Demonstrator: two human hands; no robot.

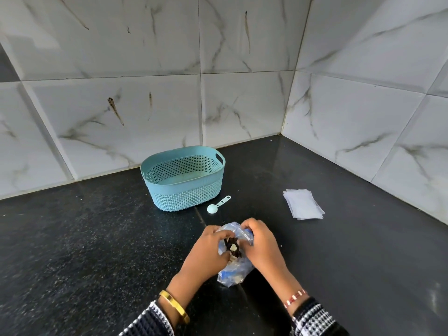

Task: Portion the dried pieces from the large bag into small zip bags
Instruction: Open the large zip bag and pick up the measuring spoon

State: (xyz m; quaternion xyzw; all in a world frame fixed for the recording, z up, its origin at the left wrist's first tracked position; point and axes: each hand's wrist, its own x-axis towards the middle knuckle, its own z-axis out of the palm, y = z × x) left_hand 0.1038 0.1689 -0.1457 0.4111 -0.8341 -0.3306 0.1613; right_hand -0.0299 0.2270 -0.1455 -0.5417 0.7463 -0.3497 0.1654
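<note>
Right now both hands, the left hand [206, 253] and the right hand [260, 243], curl their fingers round the top of the large bag [234, 270] near the middle of the black tabletop [97, 238]. It looks thin, soft and crinkly, so hold the rim. The small zip bags [303, 204] lie at two o'clock; the dark dried pieces [232, 248] seem light.

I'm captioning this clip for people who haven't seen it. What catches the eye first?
Both hands, left hand and right hand, grip a crumpled clear bag of dark pieces at the near middle of the black counter. Behind stands a blue basket with a small scoop beside it; flat zip bags lie to the right.
</note>
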